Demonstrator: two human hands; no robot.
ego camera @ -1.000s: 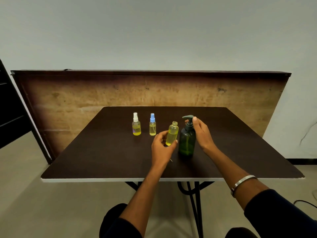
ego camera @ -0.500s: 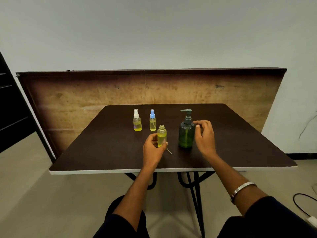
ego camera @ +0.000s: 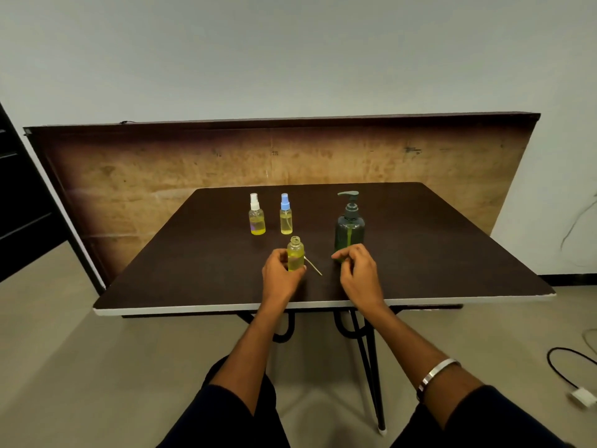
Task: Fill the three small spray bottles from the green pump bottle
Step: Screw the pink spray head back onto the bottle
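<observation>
From the head view, the left hand (ego camera: pixel 280 273) holds the open small bottle (ego camera: pixel 295 255) upright on the worktop (ego camera: pixel 452 253). The thin tube (ego camera: pixel 312 266) lies just right of it. The right hand (ego camera: pixel 357 270), loosely curled and holding nothing, is nearer the tube.

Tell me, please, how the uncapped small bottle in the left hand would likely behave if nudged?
The uncapped bottle looks tall and narrow, so it probably tips easily. Its open neck would likely spill the yellow liquid. Nearly full, it seems fairly weighty for its size.
</observation>
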